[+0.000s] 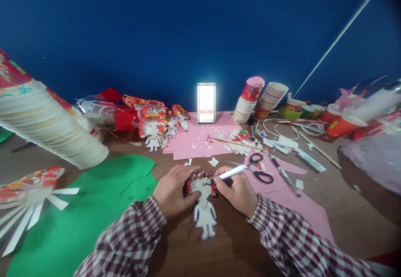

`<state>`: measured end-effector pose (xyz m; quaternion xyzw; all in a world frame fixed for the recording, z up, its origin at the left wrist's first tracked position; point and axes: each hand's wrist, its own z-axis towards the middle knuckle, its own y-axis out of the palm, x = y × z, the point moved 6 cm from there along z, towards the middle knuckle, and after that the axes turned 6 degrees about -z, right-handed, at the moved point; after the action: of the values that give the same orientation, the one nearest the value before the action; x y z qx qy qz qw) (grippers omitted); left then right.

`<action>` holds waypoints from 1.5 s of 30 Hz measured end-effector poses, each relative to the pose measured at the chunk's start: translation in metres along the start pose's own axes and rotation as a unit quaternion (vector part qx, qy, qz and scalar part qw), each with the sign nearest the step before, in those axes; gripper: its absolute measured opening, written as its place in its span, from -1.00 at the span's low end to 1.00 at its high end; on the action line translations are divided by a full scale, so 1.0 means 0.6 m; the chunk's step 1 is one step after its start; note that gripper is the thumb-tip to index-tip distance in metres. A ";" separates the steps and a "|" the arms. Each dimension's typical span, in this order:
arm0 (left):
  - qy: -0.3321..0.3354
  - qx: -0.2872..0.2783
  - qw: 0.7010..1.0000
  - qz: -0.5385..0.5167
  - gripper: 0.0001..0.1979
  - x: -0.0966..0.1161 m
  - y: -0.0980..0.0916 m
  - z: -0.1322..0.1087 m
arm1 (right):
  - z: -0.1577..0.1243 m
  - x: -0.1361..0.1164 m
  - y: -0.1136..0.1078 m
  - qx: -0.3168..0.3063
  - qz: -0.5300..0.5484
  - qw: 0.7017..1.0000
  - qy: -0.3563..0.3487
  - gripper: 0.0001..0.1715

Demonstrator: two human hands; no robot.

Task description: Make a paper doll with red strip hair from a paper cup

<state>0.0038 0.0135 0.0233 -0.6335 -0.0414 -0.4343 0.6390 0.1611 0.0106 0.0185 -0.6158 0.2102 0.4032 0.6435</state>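
A white paper doll (205, 216) with red curled hair lies on the brown table in front of me. My left hand (177, 189) rests at the doll's left side, its thumb on the face edge and its fingers over the hair, pinning it down. Between the thumb and fingers of my right hand (236, 187) is a white marker (231, 172), its dark tip at the doll's face, where a small round mark shows. Black-handled scissors (261, 176) lie just beyond my right hand.
Green paper (78, 210) lies at left beside a stack of paper cups (56, 126). Finished-looking dolls (153, 133) stand behind. Pink sheets (194, 141) with scraps, pens, cup stacks (246, 103) and orange cups (346, 124) spread across the back and right.
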 end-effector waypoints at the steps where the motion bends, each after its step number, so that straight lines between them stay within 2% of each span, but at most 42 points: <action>1: 0.002 0.002 1.000 0.000 -0.45 0.000 0.000 0.000 | 0.000 0.000 0.000 -0.001 0.000 1.000 0.000 -0.83; 13: 0.000 -0.004 1.000 -0.002 -0.45 0.002 -0.001 0.000 | 0.000 0.003 0.002 -0.002 0.004 1.000 -0.005 -0.85; 22: 0.002 -0.006 1.000 -0.004 -0.47 0.006 -0.003 0.001 | 0.003 0.021 -0.004 0.022 0.149 0.987 0.050 -0.80; 25: 0.005 -0.011 1.000 -0.006 -0.46 0.007 -0.004 0.000 | 0.002 0.009 -0.008 0.009 0.139 0.990 0.029 -0.84; 30: 0.008 -0.014 1.000 -0.003 -0.39 0.008 -0.003 -0.002 | -0.003 -0.018 -0.016 0.026 0.105 0.994 -0.007 -0.87; 34: 0.001 -0.005 1.000 0.004 -0.33 0.006 0.000 -0.003 | -0.009 -0.024 -0.007 0.012 0.124 0.992 -0.004 -0.85; 39: -0.003 -0.013 1.000 0.006 -0.30 0.008 -0.003 -0.004 | -0.010 -0.031 -0.013 0.034 0.150 0.988 0.023 -0.83; 45: 0.003 -0.022 1.000 0.000 -0.30 0.013 -0.013 -0.007 | -0.008 -0.062 -0.003 -0.003 0.130 0.992 0.006 -0.86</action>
<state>0.0016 0.0076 0.0332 -0.6462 -0.0303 -0.4367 0.6252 0.1418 -0.0035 0.0475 -0.5878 0.2909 0.4803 0.5823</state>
